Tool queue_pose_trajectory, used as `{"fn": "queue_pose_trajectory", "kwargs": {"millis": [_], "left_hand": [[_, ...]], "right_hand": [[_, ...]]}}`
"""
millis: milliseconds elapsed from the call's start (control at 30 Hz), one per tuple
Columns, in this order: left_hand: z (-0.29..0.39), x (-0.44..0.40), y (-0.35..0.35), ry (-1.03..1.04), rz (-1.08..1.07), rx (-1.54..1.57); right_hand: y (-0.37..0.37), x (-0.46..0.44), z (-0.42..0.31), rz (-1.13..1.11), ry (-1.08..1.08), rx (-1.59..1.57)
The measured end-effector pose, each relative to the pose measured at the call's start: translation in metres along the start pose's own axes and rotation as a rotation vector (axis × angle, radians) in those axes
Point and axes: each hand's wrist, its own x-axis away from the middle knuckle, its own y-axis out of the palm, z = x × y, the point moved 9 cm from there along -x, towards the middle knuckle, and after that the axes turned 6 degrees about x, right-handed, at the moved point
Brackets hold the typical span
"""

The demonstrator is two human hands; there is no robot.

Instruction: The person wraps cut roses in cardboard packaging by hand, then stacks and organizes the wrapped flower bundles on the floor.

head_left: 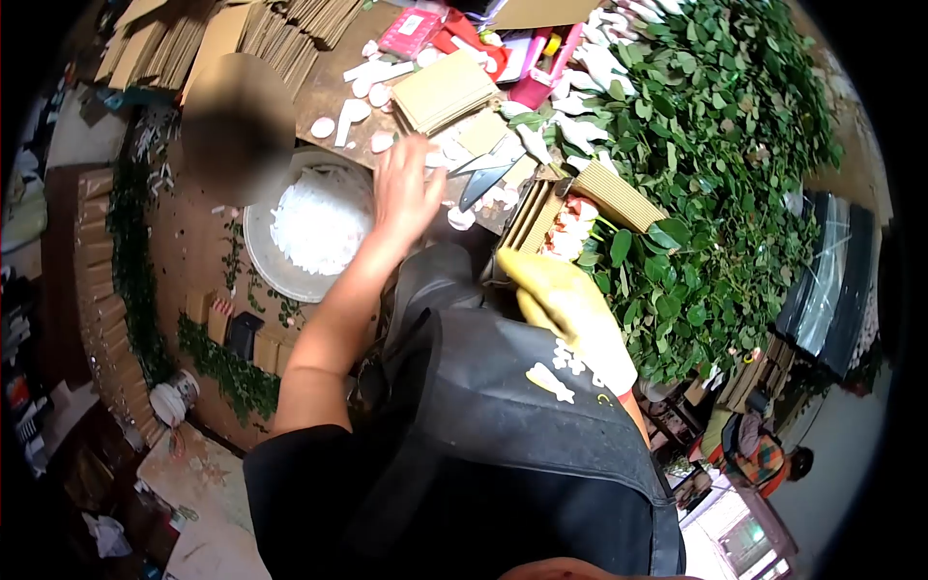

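Note:
My left hand (410, 188) is bare and reaches over the table's edge, its slightly bent fingers apart near a stack of cardboard pieces (445, 92) and some pale petals (383, 142). I see nothing held in it. Just right of it lie scissors (486, 180) with dark blades. My right hand (556, 300), in a yellow glove, has its fingers stretched out at the lower edge of a corrugated cardboard wrap (619, 196). Pink-orange roses (570, 227) sit inside that wrap, their leafy stems pointing right.
A round tub (256, 237) of white pieces stands left of my arm. Leafy stems (715, 174) with white-wrapped heads pile up on the right. Cardboard stacks (242, 43) lie at the far left. Another person (759, 454) is at lower right. A dark round blur (237, 126) covers part of the view.

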Motion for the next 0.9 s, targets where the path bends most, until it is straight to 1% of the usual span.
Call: {"fn": "queue_pose_trajectory", "kwargs": {"millis": [33, 67, 133, 167, 233, 267, 300, 333, 400, 433, 467, 500, 533, 600, 633, 667, 700, 733, 767, 800, 833, 867, 900], "left_hand": [[-0.004, -0.025, 0.002, 0.030, 0.085, -0.149], [-0.008, -0.049, 0.006, 0.060, 0.170, -0.297], [-0.032, -0.097, 0.020, 0.021, 0.127, -0.419], [-0.044, -0.116, 0.031, -0.075, -0.066, -0.379], [-0.055, -0.137, 0.042, -0.261, -0.417, -0.319], [-0.060, -0.142, 0.044, -0.223, -0.413, -0.342], [-0.055, -0.144, 0.041, -0.204, -0.425, -0.362], [-0.048, -0.143, 0.037, -0.186, -0.438, -0.384], [-0.030, -0.140, 0.014, -0.040, -0.166, -0.323], [-0.016, -0.135, 0.001, 0.038, -0.030, -0.285], [0.022, -0.124, -0.022, 0.025, 0.028, -0.239], [0.055, -0.110, -0.035, -0.003, 0.077, -0.015], [0.090, -0.088, -0.039, -0.034, 0.037, 0.107], [0.139, -0.032, -0.015, -0.217, -0.265, 0.435], [0.162, -0.007, 0.002, -0.060, -0.441, 0.479], [0.185, 0.017, 0.011, 0.181, -0.426, 0.547], [0.181, 0.033, 0.021, 0.130, -0.403, 0.629], [0.172, 0.036, 0.027, 0.049, -0.436, 0.634], [0.164, 0.039, 0.032, -0.034, -0.467, 0.637], [0.144, 0.033, 0.036, -0.142, -0.555, 0.561], [0.128, 0.023, 0.030, -0.104, -0.402, 0.546], [0.111, 0.014, 0.025, -0.107, -0.313, 0.500], [0.104, 0.008, 0.023, -0.099, -0.305, 0.490]], "right_hand": [[-0.010, 0.003, 0.001, 0.096, 0.093, 0.008], [-0.013, 0.006, 0.011, 0.063, 0.233, -0.009], [-0.019, 0.014, 0.011, 0.137, 0.185, 0.058], [-0.019, 0.018, 0.016, 0.103, 0.206, 0.060], [-0.031, 0.025, 0.014, 0.178, 0.253, 0.028], [-0.036, 0.031, 0.014, 0.214, 0.277, 0.010], [-0.042, 0.041, 0.013, 0.320, 0.239, 0.118], [-0.045, 0.047, 0.015, 0.378, 0.242, 0.119], [-0.049, 0.064, 0.023, 0.478, 0.397, 0.034], [-0.044, 0.071, 0.036, 0.496, 0.473, -0.151], [-0.038, 0.078, 0.048, 0.529, 0.550, -0.333], [-0.030, 0.079, 0.050, 0.551, 0.715, -0.622], [-0.018, 0.083, 0.052, 0.567, 0.869, -0.914], [-0.006, 0.077, 0.062, 0.540, 0.696, -0.912], [-0.002, 0.081, 0.068, 0.505, 0.839, -0.913], [0.002, 0.087, 0.074, 0.466, 0.979, -0.913], [-0.001, 0.096, 0.095, 0.528, 0.838, -0.820], [-0.016, 0.095, 0.093, 0.503, 0.833, -0.870], [-0.023, 0.104, 0.112, 0.527, 0.837, -0.856], [-0.030, 0.115, 0.131, 0.550, 0.841, -0.844], [-0.032, 0.118, 0.141, 0.488, 0.874, -0.876], [-0.032, 0.118, 0.146, 0.423, 0.905, -0.908], [-0.030, 0.117, 0.148, 0.348, 0.951, -0.817]]}}
